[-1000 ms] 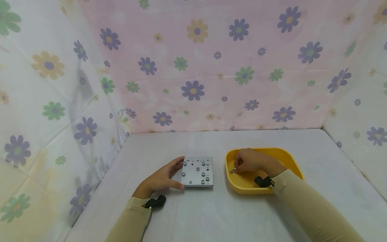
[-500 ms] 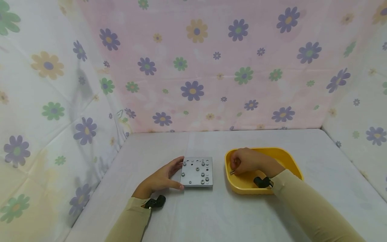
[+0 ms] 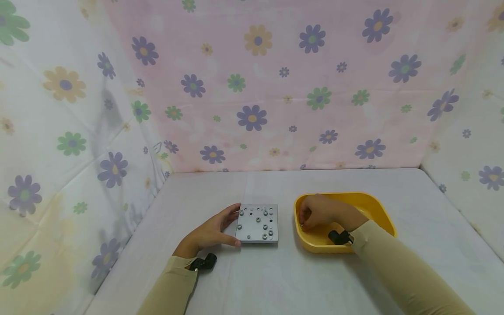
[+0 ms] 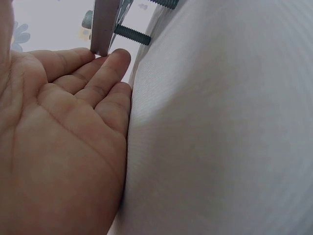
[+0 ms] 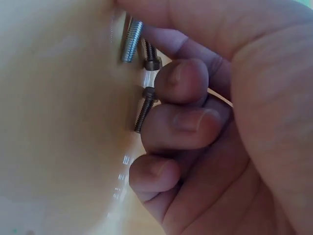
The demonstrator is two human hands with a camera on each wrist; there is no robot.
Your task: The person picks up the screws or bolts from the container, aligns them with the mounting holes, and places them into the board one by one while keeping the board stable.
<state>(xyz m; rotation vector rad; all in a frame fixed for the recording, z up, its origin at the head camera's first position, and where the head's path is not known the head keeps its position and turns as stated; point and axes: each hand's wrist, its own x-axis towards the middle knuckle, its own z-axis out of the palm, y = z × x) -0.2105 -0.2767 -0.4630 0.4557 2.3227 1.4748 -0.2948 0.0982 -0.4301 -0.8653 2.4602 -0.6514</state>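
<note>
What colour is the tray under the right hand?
Yellow all over, as far as visible; the tray shows best in the head view.

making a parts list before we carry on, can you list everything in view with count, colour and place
table: 1, white, under everything
floral cloths: 3 sides, pink behind, white left and right
tray: 1, yellow, right of the table's middle
plate: 1, silver-grey, left of the tray
plate screws: about 8 heads, silver-grey, in the plate
tray screws: at least 3, one bright silver screw, two darker, inside the tray
wrist devices: 2, black, one per wrist
sleeves: 2, beige, on both forearms
left hand: 1, bare, at the plate's left edge
right hand: 1, bare, in the tray, fingers curled beside the tray screws
</note>
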